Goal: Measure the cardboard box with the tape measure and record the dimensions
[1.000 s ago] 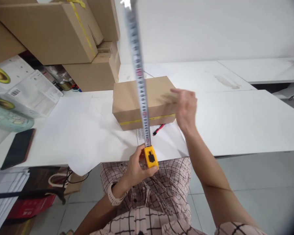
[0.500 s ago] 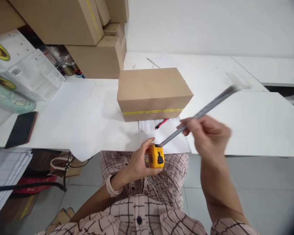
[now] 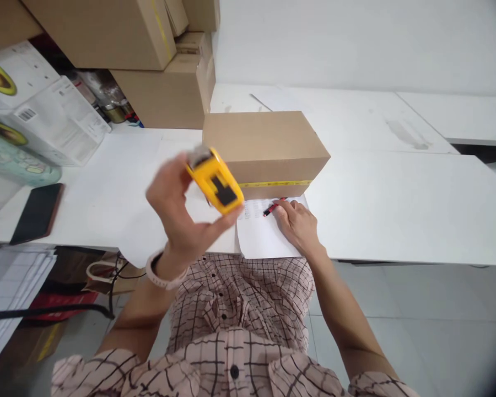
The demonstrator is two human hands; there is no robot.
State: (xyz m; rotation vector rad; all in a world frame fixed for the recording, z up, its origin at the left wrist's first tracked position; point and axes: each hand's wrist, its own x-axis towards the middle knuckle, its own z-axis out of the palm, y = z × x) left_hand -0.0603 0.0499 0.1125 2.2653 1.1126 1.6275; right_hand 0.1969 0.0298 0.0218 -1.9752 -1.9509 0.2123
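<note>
My left hand (image 3: 177, 207) is raised above the table, closed round a yellow tape measure (image 3: 217, 184) with a black slider. No long blade shows out of it now. My right hand (image 3: 298, 225) rests on a printed sheet of paper (image 3: 262, 237), its curled fingers on the upper end of a red and black pen (image 3: 269, 209). The fingertips are partly hidden. Just beyond the paper stands a closed cardboard box (image 3: 260, 135) with yellow tape along its near side; the tape measure hides its lower left corner.
Large cardboard boxes (image 3: 161, 94) are stacked at the back left, beside white cartons with avocado pictures (image 3: 62, 121). A phone (image 3: 38, 213) lies at the table's left end, near a white sheet (image 3: 136, 193). The table's front edge runs close to my body.
The tape measure's blade has gone from view, and my right hand has let go of it and moved left to the pen. My left hand has lifted the tape measure up and left.
</note>
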